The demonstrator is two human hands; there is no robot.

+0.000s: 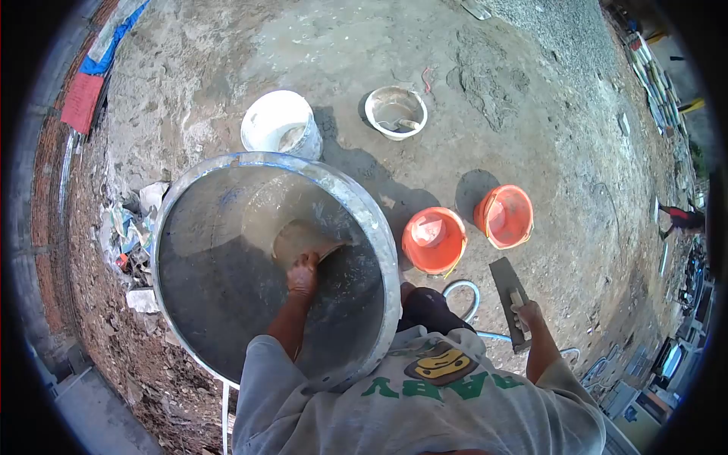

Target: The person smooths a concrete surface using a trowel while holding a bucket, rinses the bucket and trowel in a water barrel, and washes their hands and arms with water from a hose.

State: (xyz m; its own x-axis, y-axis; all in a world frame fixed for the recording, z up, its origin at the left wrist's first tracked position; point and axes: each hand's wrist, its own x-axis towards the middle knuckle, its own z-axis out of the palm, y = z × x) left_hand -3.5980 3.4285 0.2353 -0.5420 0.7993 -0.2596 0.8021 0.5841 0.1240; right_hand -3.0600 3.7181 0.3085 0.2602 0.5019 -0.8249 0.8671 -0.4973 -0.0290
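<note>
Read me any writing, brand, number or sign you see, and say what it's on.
"BABY", apparently, upside down in green letters on the grey shirt; folds blur the first letter.
Blue marks on the big round tub: too blurred to read.
I can make out no other text.

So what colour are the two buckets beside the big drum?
Orange-red, both buckets; the head view shows it.

Orange buckets (pixel 434 241), green lettering (pixel 425 388) on grey shirt (pixel 334 402).
</note>
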